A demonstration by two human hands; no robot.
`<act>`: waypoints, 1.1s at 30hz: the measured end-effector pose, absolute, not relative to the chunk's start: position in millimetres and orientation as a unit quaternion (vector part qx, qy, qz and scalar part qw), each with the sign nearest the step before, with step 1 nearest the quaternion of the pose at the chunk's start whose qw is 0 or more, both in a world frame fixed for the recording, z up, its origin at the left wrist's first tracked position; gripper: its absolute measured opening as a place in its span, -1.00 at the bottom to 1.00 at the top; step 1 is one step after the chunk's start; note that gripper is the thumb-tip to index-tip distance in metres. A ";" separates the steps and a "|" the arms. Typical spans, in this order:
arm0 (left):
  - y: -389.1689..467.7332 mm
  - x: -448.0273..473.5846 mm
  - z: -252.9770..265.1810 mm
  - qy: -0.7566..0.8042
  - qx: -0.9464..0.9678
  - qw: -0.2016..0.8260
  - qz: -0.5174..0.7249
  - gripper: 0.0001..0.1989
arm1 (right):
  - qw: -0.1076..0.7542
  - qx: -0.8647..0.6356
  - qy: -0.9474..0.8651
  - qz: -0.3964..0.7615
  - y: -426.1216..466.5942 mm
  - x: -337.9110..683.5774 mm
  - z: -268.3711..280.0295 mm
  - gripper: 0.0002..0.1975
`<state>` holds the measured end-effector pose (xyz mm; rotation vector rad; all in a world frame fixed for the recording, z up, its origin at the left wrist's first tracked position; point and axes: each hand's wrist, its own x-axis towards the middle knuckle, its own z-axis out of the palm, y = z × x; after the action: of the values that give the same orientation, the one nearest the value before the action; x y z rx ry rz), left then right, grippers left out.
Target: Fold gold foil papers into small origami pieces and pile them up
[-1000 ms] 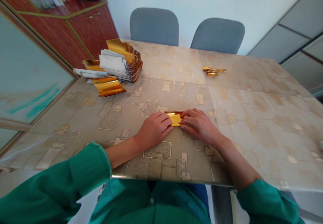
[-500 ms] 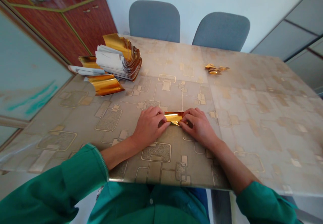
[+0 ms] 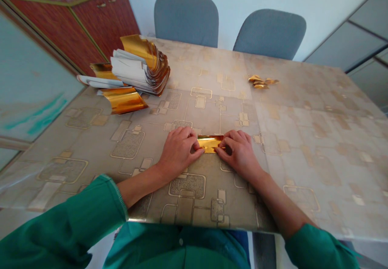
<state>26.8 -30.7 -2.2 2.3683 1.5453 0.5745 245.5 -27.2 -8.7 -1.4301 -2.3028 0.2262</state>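
Between my two hands a small strip of shiny gold foil paper (image 3: 209, 143) lies close over the tabletop. My left hand (image 3: 180, 149) pinches its left end with thumb and fingers. At the opposite end my right hand (image 3: 239, 151) has its thumb and fingers closed on the paper. The strip looks folded lengthwise, and its ends are hidden under my fingertips. Toward the back right lie several small folded gold pieces (image 3: 260, 82), apart from my hands.
A thick stack of gold and white paper sheets (image 3: 133, 70) stands at the back left, with a loose curled gold sheet (image 3: 125, 100) before it. The table (image 3: 297, 139) has a patterned cover. Two grey chairs (image 3: 186, 20) stand behind it, and a red-brown cabinet (image 3: 100, 22) is at left.
The paper's near edge, crumpled and pointed before, now looks flatter and straighter between my hands. Both hands keep their grip in nearly the same place. The view has shifted slightly.
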 end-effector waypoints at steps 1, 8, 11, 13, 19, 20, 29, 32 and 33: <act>-30.5 26.7 -2.4 0.530 0.815 0.127 0.198 -0.82 | 0.205 -0.518 -0.827 0.071 -27.6 244.5 -9.0 -0.85; -28.8 25.6 -2.3 0.527 0.823 0.092 0.192 -0.80 | 0.169 -0.556 -0.814 0.017 -29.9 238.9 -10.0 -0.81; -31.8 28.0 -1.9 0.475 0.856 -0.001 0.204 -0.88 | 0.155 -0.567 -0.809 0.018 -29.8 239.2 -9.0 -0.79; -35.2 31.2 -1.4 0.403 0.891 -0.069 0.198 -0.93 | 0.148 -0.569 -0.808 0.022 -29.5 239.7 -8.4 -0.78; -46.6 42.9 -1.3 0.308 0.933 -0.126 0.137 -0.82 | 0.151 -0.565 -0.811 0.016 -28.4 240.6 -9.2 -0.79; -48.7 44.5 -2.5 0.306 0.934 -0.125 0.134 -0.79 | 0.153 -0.563 -0.812 0.016 -28.2 240.7 -9.2 -0.78; -57.3 44.6 -17.5 0.313 0.939 -0.041 0.137 -0.65 | 0.162 -0.587 -0.793 0.022 -28.7 244.9 -13.5 -0.72; -57.7 41.5 -14.4 0.316 0.938 -0.015 0.140 -0.49 | 0.167 -0.598 -0.784 0.011 -30.0 248.5 -15.7 -0.71; -58.0 40.7 -13.0 0.323 0.936 -0.003 0.138 -0.44 | 0.168 -0.598 -0.784 0.003 -31.1 249.7 -15.0 -0.71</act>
<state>40.7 -58.0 -13.0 2.9481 1.0155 0.4333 249.7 -31.1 -15.0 -1.7004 -2.2292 0.0088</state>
